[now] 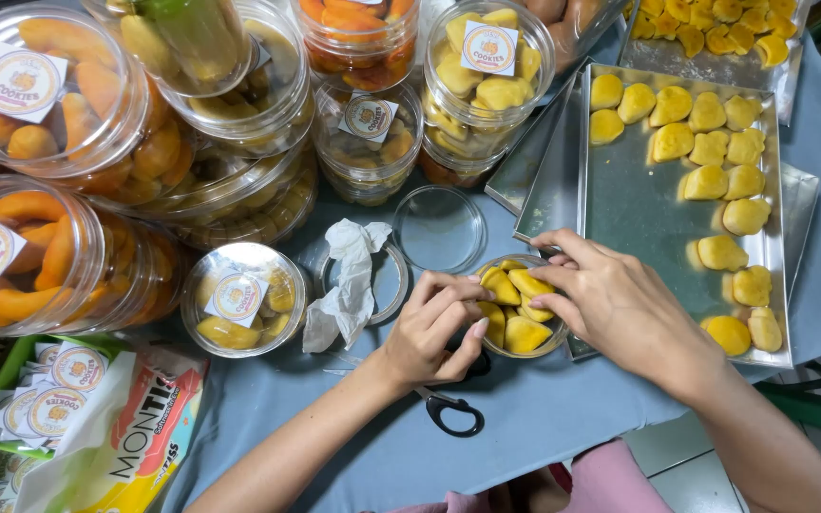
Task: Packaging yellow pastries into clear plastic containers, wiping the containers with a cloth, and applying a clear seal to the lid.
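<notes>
Two hands work one small clear tub (522, 318) at the centre of my blue-covered desk (544, 408): my left hand (432, 334) curls against its nine o'clock side, fingertips pinching a yellow cookie at the rim, while my right hand (610, 304) arches over its three o'clock edge, fingers pressing pieces down. About eight cookies fill the tub nearly level; as I judge it, one hard push could crack a piece or tip the tub, which sits half on the tray's corner. Roughly eighteen loose cookies lie on the metal baking tray (639, 199) at two o'clock. One loose clear lid (440, 228) waits at twelve o'clock, one crumpled tissue (349, 280) at ten. One sealed small tub (242, 299) sits at nine o'clock, some nine filled jars stacked beyond. One pair of scissors (448, 410) lies under my left wrist, an easy snag.
</notes>
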